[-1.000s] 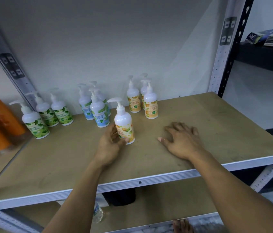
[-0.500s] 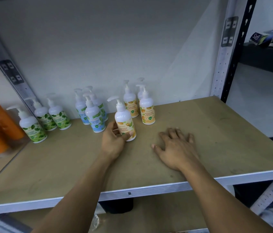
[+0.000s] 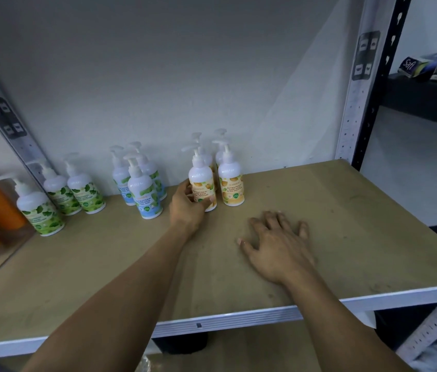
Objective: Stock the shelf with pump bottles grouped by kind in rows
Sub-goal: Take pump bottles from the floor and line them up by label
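Item: orange-label pump bottle (image 3: pixel 201 183). Upright, long axis vertical, on the shelf (image 3: pixel 346 224), just left of the matching front bottle (image 3: pixel 231 185). Left hand (image 3: pixel 188 206) wraps its lower body from the near-left. Right hand (image 3: pixel 276 245) lies flat, fingers spread, holding nothing.

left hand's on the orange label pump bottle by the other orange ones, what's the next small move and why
Probably release it and draw the left hand back. The orange-label pump bottle it grips stands upright on the shelf, beside its front-row neighbour and before two more of its kind, so it seems placed.
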A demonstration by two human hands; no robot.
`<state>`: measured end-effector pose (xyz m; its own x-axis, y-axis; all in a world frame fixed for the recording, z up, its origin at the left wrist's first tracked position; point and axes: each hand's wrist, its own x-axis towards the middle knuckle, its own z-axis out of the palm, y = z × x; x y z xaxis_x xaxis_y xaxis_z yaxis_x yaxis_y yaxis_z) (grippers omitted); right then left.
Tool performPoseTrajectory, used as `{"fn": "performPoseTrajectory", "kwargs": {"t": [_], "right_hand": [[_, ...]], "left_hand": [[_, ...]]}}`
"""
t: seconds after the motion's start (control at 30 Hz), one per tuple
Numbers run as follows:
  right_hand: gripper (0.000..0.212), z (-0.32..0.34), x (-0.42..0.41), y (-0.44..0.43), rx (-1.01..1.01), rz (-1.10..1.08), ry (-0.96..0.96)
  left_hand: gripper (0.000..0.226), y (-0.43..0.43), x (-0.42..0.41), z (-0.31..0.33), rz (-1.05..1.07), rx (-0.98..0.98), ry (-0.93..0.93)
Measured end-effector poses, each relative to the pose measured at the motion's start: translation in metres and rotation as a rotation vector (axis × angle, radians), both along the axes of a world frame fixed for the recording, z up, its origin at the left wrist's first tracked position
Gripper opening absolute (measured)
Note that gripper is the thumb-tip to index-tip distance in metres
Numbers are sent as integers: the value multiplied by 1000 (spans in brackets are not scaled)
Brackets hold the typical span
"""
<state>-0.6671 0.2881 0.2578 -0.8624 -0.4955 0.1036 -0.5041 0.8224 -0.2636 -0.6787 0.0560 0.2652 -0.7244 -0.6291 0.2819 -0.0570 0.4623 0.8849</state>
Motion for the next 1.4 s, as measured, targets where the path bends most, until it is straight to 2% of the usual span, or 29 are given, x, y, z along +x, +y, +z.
{"fn": "performPoseTrajectory", "kwargs": {"t": [0.3,0.43,1.4], "right_hand": [[68,2,1,0,1,-3,-4],[68,2,0,0,-1,-2,-7],[69,1,-1,-1,-1,-18,-8]], "left_hand": [[75,-2,2,-8,-53,22,-1],[65,-4,3,-9,-64,-2,-58],[63,11,2,-4,67,-48,-107]]}}
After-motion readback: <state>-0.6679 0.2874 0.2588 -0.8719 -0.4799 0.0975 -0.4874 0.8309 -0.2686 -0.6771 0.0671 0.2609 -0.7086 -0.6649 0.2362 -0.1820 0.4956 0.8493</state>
